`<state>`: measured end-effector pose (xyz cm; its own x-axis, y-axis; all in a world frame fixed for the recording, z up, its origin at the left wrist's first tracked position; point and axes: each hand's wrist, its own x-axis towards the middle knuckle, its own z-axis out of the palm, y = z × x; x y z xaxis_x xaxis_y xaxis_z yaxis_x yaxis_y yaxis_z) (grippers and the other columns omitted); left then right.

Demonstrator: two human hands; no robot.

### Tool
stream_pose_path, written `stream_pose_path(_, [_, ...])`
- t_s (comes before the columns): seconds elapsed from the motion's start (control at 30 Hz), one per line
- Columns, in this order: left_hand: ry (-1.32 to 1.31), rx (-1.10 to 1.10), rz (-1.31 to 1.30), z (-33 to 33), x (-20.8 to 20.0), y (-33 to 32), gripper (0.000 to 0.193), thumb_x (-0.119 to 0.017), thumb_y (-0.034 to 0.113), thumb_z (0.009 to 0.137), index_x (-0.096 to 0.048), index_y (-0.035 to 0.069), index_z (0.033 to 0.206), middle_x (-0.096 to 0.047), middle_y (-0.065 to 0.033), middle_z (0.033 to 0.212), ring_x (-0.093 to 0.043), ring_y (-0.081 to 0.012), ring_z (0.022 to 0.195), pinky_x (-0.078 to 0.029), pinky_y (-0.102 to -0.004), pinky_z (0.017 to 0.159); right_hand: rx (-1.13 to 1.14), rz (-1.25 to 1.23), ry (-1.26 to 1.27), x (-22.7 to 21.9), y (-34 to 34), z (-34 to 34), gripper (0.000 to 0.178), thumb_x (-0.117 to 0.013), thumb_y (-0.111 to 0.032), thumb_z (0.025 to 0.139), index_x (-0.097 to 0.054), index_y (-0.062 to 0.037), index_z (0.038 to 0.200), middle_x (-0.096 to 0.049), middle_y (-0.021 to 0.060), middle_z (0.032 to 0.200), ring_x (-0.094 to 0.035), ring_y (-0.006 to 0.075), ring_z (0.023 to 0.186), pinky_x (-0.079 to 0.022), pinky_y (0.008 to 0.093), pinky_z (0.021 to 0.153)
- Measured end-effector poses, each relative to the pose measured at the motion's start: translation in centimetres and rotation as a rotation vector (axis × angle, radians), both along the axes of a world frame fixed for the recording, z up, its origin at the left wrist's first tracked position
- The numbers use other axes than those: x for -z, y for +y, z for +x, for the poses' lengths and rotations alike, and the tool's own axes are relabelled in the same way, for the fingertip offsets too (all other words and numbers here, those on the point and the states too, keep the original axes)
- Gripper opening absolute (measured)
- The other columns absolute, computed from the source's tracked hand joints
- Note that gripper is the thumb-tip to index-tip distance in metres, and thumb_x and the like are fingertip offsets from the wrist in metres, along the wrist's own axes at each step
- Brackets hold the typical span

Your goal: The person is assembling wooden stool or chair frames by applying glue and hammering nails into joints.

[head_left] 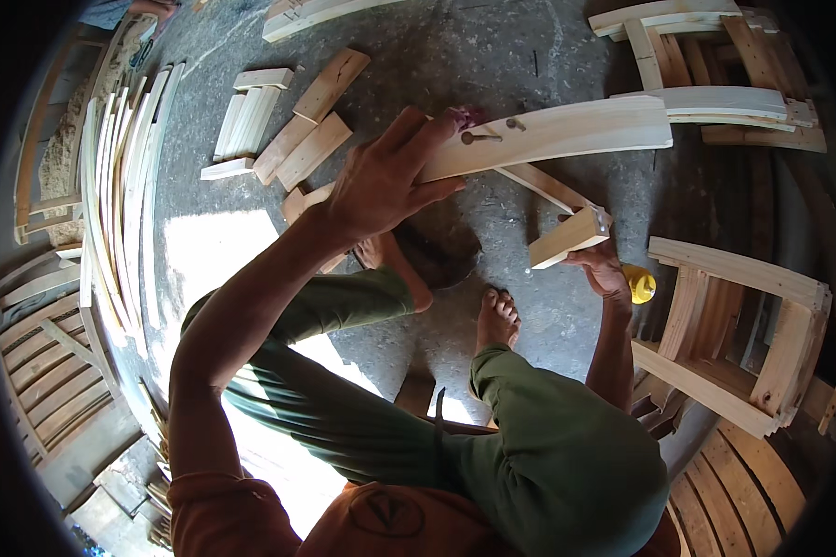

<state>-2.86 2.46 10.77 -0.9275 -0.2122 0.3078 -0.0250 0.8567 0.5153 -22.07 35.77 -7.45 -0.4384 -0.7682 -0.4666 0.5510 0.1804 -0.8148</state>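
Note:
My left hand is closed round the left end of a pale wooden board, raised over the floor. Two nails show on the board's face near my fingers, and something dark pink shows at the fingertips. To the right and lower, my right hand grips a short wooden block from below; most of its fingers are behind the wood. A narrower wooden strip runs from behind the board to that block. Whether block and strip are joined I cannot tell. Close beside my right wrist is a yellow bottle.
Several short wood pieces lie on the concrete floor at the far left. Long thin strips are bundled further left. Wooden frames stand at the right and far right. My bare foot rests between my hands.

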Motion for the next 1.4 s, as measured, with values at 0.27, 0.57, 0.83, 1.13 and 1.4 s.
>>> stream_pose_path(0.27, [0.041, 0.025, 0.035, -0.3, -0.8, -0.9, 0.066, -0.08, 0.025, 0.079, -0.048, 0.013, 0.135, -0.056, -0.0124, 0.11, -0.063, -0.0353, 0.092, -0.054, -0.0434, 0.076, 0.033, -0.548, -0.261, -9.2, -2.3, 0.3, 0.089, -0.062, 0.002, 0.056, -0.043, -0.0139, 0.142, -0.058, 0.0199, 0.131, -0.054, 0.0466, 0.122, -0.037, 0.0599, 0.109])
stream_pose_path(0.57, [-0.07, -0.139, 0.018, 0.9, -1.6, -1.6, 0.067, -0.08, 0.029, 0.079, -0.049, 0.005, 0.133, -0.056, -0.0167, 0.115, -0.06, -0.0386, 0.103, -0.051, -0.0451, 0.086, -0.048, -0.851, -0.208, -17.2, -3.7, -0.2, 0.091, -0.065, -0.004, 0.058, -0.039, -0.0137, 0.144, -0.059, 0.0205, 0.13, -0.056, 0.0483, 0.119, -0.037, 0.0616, 0.108])
stream_pose_path(0.83, [-0.064, -0.181, 0.04, 0.5, -2.1, -1.4, 0.071, -0.081, 0.025, 0.078, -0.047, 0.006, 0.137, -0.057, -0.0178, 0.121, -0.06, -0.0378, 0.109, -0.05, -0.0436, 0.092, 0.28, -0.378, 0.23, -22.2, -4.9, 1.0, 0.074, -0.078, -0.014, 0.082, -0.032, -0.0065, 0.139, -0.058, 0.0101, 0.109, -0.064, 0.0162, 0.087, -0.053, 0.023, 0.054])
stream_pose_path(1.13, [-0.097, -0.175, 0.085, 0.5, -2.1, -1.2, 0.072, -0.081, 0.025, 0.077, -0.047, 0.003, 0.137, -0.056, -0.0195, 0.127, -0.057, -0.0359, 0.117, -0.046, -0.0411, 0.1, 0.579, -0.045, 0.508, -23.9, -7.5, 0.4, 0.073, -0.086, -0.034, 0.074, -0.034, 0.001, 0.111, -0.057, 0.0178, 0.096, -0.068, 0.0209, 0.077, -0.054, 0.0244, 0.047])
stream_pose_path(1.4, [-0.155, -0.111, 0.123, 1.0, -2.4, -0.3, 0.068, -0.08, 0.024, 0.079, -0.048, 0.004, 0.135, -0.06, -0.0204, 0.122, -0.062, -0.0387, 0.108, -0.05, -0.0425, 0.091, 0.487, -0.336, -0.047, -18.6, -7.0, 1.2, 0.039, -0.056, -0.022, 0.088, -0.045, -0.0046, 0.121, -0.059, 0.0122, 0.101, -0.061, 0.0222, 0.094, -0.051, 0.0405, 0.085])
